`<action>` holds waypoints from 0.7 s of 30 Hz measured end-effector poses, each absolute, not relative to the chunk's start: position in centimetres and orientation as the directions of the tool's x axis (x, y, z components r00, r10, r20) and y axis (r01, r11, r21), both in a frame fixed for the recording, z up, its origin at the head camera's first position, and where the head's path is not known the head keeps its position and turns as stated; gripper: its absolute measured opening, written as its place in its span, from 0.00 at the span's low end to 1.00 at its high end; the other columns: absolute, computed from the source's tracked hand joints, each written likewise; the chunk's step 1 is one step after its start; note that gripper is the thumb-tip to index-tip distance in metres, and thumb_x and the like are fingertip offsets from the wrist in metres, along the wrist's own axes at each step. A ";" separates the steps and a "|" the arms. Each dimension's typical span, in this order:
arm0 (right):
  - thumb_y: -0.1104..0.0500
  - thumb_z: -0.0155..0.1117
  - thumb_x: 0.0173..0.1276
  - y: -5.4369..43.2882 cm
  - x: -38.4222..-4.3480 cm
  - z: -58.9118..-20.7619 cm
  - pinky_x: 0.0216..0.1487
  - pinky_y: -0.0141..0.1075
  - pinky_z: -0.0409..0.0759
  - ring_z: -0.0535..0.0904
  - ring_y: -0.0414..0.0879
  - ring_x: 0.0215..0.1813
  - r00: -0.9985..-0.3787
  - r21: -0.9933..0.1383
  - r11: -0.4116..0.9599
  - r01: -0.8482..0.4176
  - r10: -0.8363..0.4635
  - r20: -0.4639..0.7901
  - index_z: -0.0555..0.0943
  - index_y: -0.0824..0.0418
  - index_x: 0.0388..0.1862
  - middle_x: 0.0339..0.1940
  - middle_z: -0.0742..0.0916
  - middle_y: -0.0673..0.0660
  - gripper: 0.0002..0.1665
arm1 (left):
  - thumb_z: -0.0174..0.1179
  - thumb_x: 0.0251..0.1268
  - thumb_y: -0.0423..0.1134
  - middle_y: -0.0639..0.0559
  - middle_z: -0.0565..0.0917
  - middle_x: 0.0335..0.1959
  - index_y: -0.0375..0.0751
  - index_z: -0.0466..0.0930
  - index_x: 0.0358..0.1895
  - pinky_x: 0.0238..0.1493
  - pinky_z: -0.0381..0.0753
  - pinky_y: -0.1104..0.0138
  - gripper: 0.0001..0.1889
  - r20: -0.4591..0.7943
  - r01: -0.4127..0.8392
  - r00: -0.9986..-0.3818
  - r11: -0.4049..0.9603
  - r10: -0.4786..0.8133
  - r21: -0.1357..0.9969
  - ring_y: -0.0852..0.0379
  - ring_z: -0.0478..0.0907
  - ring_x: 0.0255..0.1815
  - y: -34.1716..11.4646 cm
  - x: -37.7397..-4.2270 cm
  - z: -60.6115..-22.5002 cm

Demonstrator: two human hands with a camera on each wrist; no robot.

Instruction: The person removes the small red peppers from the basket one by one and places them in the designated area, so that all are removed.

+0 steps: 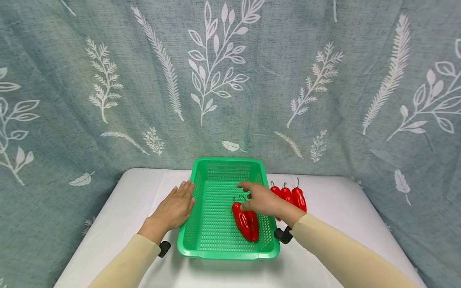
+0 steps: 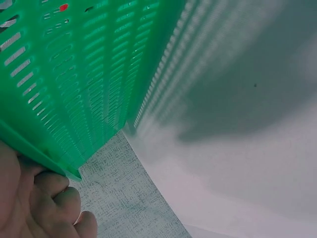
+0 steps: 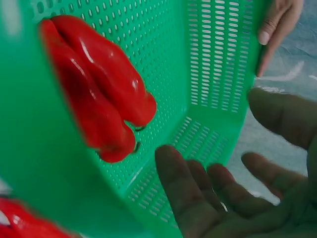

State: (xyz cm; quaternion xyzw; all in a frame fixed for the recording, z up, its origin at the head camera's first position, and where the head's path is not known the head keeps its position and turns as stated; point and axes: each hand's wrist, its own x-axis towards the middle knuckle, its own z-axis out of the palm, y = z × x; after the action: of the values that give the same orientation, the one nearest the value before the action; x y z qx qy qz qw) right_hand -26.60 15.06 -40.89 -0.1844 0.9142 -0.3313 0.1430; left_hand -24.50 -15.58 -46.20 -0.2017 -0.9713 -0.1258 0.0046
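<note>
Two long red peppers with thin dark stems lie side by side in the right part of a green perforated plastic basket. Over the basket's right side hovers my right hand, its fingers spread and holding nothing. The right wrist view shows those fingers apart from the pair of peppers. My left hand rests at the basket's left rim, fingers extended and thumb over the edge. Seen from the left wrist, its fingers lie against the outside of the rim.
Three more red peppers lie on the white table just right of the basket, partly behind my right hand and wrist. A grey-green cloth with white leaf prints hangs behind the table and along its sides.
</note>
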 end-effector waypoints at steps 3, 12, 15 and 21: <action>0.65 0.76 0.64 14.2 -26.8 -41.4 0.55 0.48 0.89 0.80 0.62 0.67 -0.863 -0.637 0.733 -0.239 -0.461 -0.206 0.73 0.59 0.77 0.71 0.81 0.64 0.42 | 0.41 0.89 0.45 0.31 0.53 0.85 0.25 0.50 0.83 0.86 0.52 0.42 0.33 0.041 0.387 -0.920 0.886 0.390 0.255 0.36 0.49 0.87 -15.6 -24.6 -46.3; 0.67 0.77 0.62 12.8 -27.9 -42.1 0.59 0.51 0.87 0.75 0.63 0.72 -0.797 -0.613 0.753 -0.239 -0.513 -0.319 0.72 0.55 0.79 0.74 0.78 0.66 0.46 | 0.40 0.90 0.46 0.31 0.53 0.85 0.26 0.50 0.83 0.86 0.53 0.42 0.33 0.044 0.390 -0.918 0.882 0.393 0.264 0.36 0.50 0.87 -15.7 -24.8 -46.5; 0.68 0.77 0.61 12.6 -28.4 -42.2 0.60 0.51 0.86 0.75 0.64 0.73 -0.793 -0.616 0.753 -0.232 -0.513 -0.329 0.72 0.55 0.79 0.74 0.78 0.66 0.46 | 0.41 0.89 0.46 0.32 0.53 0.85 0.27 0.50 0.84 0.86 0.53 0.43 0.33 0.040 0.387 -0.920 0.883 0.391 0.265 0.36 0.49 0.87 -15.7 -24.8 -46.3; 0.67 0.78 0.61 12.1 -29.2 -43.1 0.60 0.52 0.86 0.78 0.62 0.70 -0.790 -0.593 0.761 -0.263 -0.523 -0.320 0.73 0.56 0.78 0.73 0.79 0.67 0.46 | 0.41 0.89 0.45 0.31 0.53 0.85 0.26 0.50 0.83 0.86 0.53 0.42 0.33 0.043 0.380 -0.922 0.883 0.384 0.275 0.36 0.49 0.87 -15.8 -24.8 -46.3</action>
State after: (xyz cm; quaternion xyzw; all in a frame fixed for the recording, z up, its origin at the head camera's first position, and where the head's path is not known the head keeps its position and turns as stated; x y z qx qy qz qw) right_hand -29.17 12.06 -43.09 -0.2167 0.9069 -0.2694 0.2409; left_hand -24.80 -15.82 -46.31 -0.1968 -0.9703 -0.1402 -0.0062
